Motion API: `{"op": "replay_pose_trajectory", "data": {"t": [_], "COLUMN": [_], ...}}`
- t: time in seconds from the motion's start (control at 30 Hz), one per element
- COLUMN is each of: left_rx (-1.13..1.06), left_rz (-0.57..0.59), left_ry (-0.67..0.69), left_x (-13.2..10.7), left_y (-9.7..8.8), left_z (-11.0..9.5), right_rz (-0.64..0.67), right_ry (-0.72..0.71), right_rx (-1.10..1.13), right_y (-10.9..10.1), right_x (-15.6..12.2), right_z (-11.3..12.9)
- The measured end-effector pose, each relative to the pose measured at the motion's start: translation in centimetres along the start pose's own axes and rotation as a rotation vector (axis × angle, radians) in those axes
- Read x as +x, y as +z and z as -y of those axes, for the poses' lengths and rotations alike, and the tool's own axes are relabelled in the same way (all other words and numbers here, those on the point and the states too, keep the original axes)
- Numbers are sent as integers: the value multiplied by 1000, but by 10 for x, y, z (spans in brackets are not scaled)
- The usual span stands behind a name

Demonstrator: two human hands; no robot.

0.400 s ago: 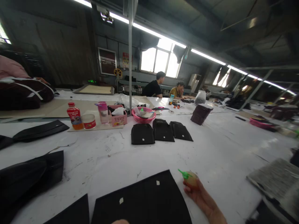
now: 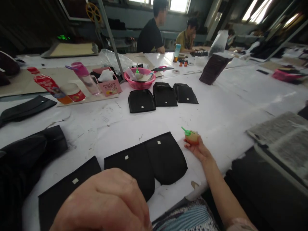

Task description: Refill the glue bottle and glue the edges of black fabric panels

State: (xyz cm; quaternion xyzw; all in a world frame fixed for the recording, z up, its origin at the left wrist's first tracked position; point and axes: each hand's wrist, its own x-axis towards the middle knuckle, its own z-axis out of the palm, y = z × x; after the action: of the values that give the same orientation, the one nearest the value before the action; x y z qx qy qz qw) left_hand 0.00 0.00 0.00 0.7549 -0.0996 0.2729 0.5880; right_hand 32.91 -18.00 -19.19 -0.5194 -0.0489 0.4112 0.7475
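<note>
In my right hand (image 2: 196, 147) is a small rounded squeeze bottle (image 2: 192, 138) with a green nozzle and amber contents, held just above the white table beside the black panels. My left hand (image 2: 106, 202) is large and close at the bottom, its fingers curled; whatever lies inside them is hidden. Under and beyond it are flat black panels with small pale patches: a left panel (image 2: 64, 189), a middle panel (image 2: 137, 166) and a right panel (image 2: 166, 157). The left hand covers part of the left and middle ones.
Farther off lie three smaller black pieces (image 2: 165, 94) and a pink basin (image 2: 139, 84). A red-capped bottle (image 2: 47, 84), a jar (image 2: 72, 92) and a pink box (image 2: 109, 87) stand at the left. Dark material (image 2: 29, 160) lies left, grey fabric (image 2: 284, 138) right. People (image 2: 150, 35) sit beyond the table.
The view has tilted down and rolled, so the table things sit higher. My left hand has come up into full view over the panels. The squeeze bottle stays in my right hand.
</note>
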Motion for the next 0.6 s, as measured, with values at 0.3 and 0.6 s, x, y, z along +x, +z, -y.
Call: {"op": "replay_pose_trajectory", "data": {"t": [0.3, 0.6], "left_rx": [-45, 455], "left_rz": [39, 93], "left_ry": [-81, -270], "left_x": [39, 63], "left_y": [-16, 26], "left_z": [-14, 15], "right_rz": [23, 9], "right_ry": [-46, -135], "right_rx": [3, -40], "right_y": [-2, 3], "right_x": [2, -1], "right_z": [-4, -7]}}
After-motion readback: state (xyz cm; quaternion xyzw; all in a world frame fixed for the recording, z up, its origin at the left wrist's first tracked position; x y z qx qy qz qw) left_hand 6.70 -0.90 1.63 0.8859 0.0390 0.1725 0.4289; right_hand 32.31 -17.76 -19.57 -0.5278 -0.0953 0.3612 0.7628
